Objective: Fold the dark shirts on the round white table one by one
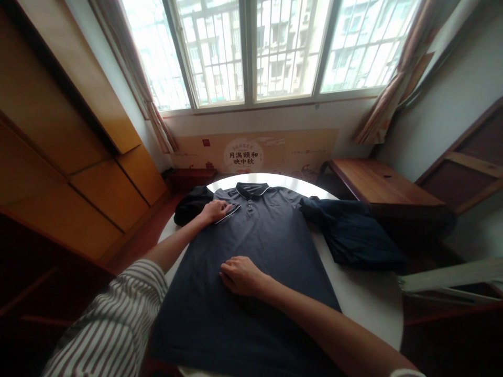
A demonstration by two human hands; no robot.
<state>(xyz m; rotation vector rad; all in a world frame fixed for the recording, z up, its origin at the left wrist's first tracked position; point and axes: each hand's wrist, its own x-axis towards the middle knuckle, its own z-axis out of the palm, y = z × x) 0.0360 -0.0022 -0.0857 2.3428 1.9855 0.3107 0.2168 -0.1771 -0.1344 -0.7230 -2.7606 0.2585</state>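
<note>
A dark grey polo shirt [275, 246] lies spread face up, with its black collar [252, 190] at the far end and its hem towards me. Its left-side sleeve [229, 213], edged with white trim, is turned inward over the chest. My left hand [215, 210] is closed on that sleeve, fingertips partly hidden. Lower down, my right hand [240, 276] rests on the middle of the shirt front, its fingers curled in. The cloth around it lies flat, and I see nothing in that hand.
Beneath the shirt is a round white table [365, 298]. Folded dark blue clothing [357, 233] lies on the right, and a black garment [194, 205] on the far left. Beyond stand a wooden desk [389, 180], a wooden cabinet [98, 178] and a barred window [283, 52].
</note>
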